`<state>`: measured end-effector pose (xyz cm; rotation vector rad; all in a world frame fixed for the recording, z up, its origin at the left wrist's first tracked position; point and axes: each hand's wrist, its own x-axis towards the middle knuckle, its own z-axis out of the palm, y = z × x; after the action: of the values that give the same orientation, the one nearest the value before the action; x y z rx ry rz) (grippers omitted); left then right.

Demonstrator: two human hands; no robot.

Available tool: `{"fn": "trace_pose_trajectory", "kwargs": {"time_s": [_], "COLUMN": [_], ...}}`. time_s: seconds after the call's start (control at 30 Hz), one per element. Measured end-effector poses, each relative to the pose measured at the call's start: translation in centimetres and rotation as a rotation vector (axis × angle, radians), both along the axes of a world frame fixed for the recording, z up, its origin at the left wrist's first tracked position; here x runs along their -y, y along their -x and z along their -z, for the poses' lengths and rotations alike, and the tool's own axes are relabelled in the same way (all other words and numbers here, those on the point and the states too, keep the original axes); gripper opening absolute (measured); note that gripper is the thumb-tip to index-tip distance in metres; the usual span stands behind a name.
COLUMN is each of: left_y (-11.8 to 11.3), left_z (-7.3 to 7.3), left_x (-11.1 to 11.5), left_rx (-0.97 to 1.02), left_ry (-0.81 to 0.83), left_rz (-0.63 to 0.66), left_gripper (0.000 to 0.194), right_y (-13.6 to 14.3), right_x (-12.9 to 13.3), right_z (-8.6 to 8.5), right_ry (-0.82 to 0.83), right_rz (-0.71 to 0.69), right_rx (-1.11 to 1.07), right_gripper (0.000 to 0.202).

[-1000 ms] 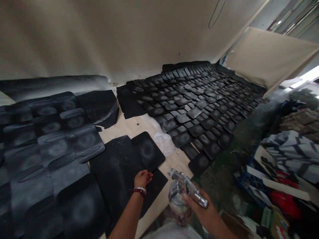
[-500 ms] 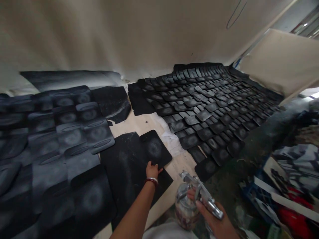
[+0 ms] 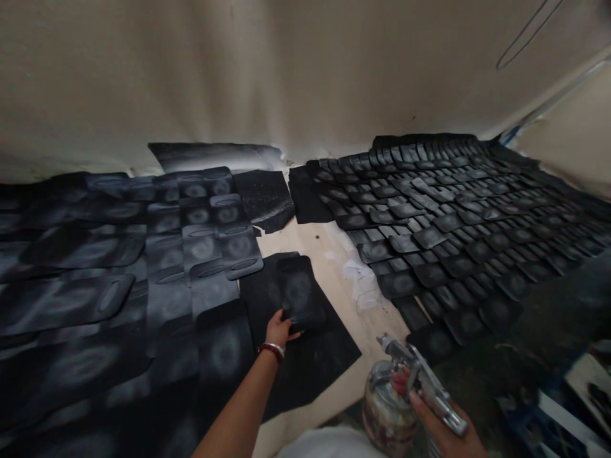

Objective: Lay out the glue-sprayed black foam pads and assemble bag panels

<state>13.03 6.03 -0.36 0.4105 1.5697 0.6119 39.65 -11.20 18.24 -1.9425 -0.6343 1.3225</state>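
My left hand (image 3: 279, 329), with a bracelet at the wrist, pinches the near-left edge of a black rounded-corner piece (image 3: 300, 289). A hazy pale patch marks the middle of that piece. Under it lies a larger flat black sheet (image 3: 324, 356) on the pale tabletop. In my right hand (image 3: 429, 407) is a metal spray gun (image 3: 422, 381), gripped by its handle, its nozzle towards the sheet. Below the gun hangs a stained round paint cup (image 3: 389, 407).
Overlapping black pieces with pale patches (image 3: 200, 248) cover the left side. More rows of them (image 3: 443, 222) spread to the right. Crumpled white paper (image 3: 358, 273) lies between. A pale sheet-like wall (image 3: 286, 76) rises behind; a blue crate (image 3: 529, 407) stands at lower right.
The view has turned left. My left hand has drawn the black piece leftward over the larger sheet, and the piece has turned slightly. The spray gun remains in my right hand.
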Motion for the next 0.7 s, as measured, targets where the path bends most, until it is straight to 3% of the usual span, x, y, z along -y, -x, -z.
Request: {"fn": "trace_pose_trajectory", "kwargs": {"time_s": [0.13,0.23,0.37,0.5,0.57,0.7], "left_y": [-5.1,-7.7,-7.3,-5.8,-5.1,-2.2], "left_z": [-0.5,-1.0,-2.0,-2.8,-2.8,-1.9], "left_x": [0.9,1.7,1.6,1.5,2.0,3.0], "left_rx": [-0.086,-0.190,-0.377,-0.553,-0.499,-0.209], "left_ry": [-0.012,0.005,-0.025,-0.128,-0.198,-0.292], "left_rz": [0.251,0.397,0.566,0.718,0.683,0.310], "left_gripper": [0.032,0.030,0.036,0.027,0.030,0.041], "right_y": [0.8,0.7,0.6,0.4,0.0,-0.5], "right_x": [0.3,0.8,1.4,1.7,1.8,1.6], "right_z": [-0.9,-1.6,-1.4,-0.9,-0.9,-1.1], "right_ry": [-0.041,-0.018,-0.023,-0.036,-0.013,-0.024], "right_rz": [0.047,0.021,0.078,0.123,0.071,0.041], "right_rx": [0.037,0.039,0.065,0.051,0.030,-0.022], "right_gripper": [0.036,0.033,0.033,0.037,0.036,0.035]}}
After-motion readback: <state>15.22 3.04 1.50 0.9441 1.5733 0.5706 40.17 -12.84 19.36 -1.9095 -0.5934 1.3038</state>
